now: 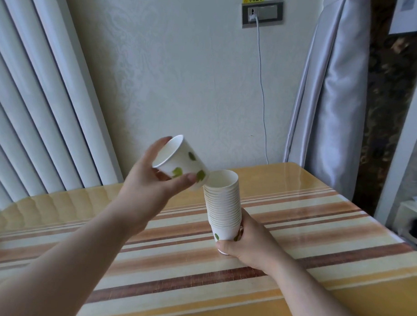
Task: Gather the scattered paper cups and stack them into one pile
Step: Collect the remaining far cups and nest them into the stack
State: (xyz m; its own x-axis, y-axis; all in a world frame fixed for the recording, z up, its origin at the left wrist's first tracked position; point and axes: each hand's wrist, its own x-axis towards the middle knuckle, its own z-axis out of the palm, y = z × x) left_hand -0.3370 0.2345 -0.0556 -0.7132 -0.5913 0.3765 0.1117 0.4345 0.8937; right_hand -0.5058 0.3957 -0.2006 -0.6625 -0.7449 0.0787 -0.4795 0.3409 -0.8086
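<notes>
My right hand (244,242) grips the bottom of a tall pile of nested white paper cups (222,201) with green leaf prints, held upright above the striped table (307,220). My left hand (152,179) holds a single paper cup (181,162) of the same kind, tilted with its mouth facing left and its base touching the rim of the pile's top cup. No loose cups lie on the visible part of the table.
A white wall with a socket panel (262,14) and a hanging white cable (263,93) stands behind the table. Vertical white ribs (39,104) fill the left side. A grey curtain (328,91) hangs at the right, past the table's right edge.
</notes>
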